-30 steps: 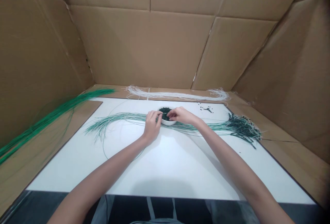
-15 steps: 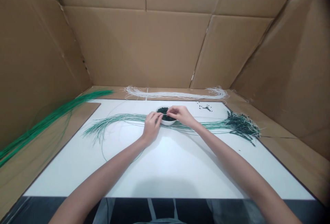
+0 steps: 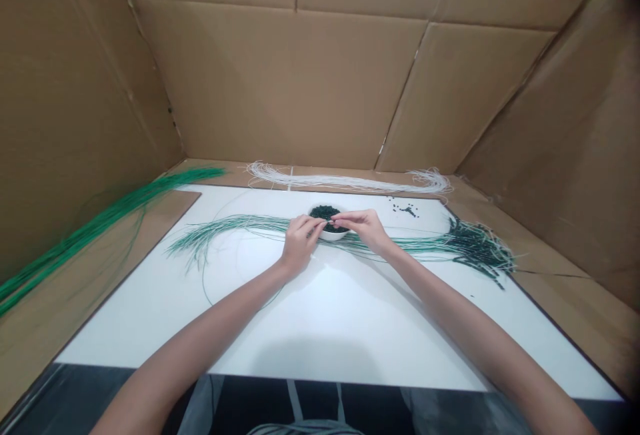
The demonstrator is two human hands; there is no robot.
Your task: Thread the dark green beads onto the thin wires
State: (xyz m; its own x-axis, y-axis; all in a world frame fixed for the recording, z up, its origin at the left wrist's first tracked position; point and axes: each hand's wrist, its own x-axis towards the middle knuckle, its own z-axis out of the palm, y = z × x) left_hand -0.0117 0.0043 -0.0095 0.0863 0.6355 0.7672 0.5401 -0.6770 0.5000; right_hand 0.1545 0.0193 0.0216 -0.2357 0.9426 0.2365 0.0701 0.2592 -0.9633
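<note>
My left hand (image 3: 300, 241) pinches a thin cord, whose pale end (image 3: 329, 222) shows between the two hands' fingertips. My right hand (image 3: 367, 228) is closed in a pinch close to that end; any small piece in its fingers is too tiny to make out. Both hands hover over the near side of a white bowl (image 3: 334, 236) heaped with small dark green beads (image 3: 325, 211). A loose green strand curves down from beside my left hand. Behind and below the hands lies a bundle of green cords (image 3: 245, 223), running left to right.
Strung dark beads (image 3: 477, 245) cluster at the bundle's right end. Loose beads (image 3: 409, 211) lie scattered on the white board (image 3: 320, 328). White cords (image 3: 345, 183) lie along the back, green strands (image 3: 100, 220) at left. Cardboard walls (image 3: 280, 81) enclose three sides.
My right hand's fingers have straightened somewhat, and the fingertips of both hands are closer together, with less pale cord between them. The whole view has shifted slightly.
</note>
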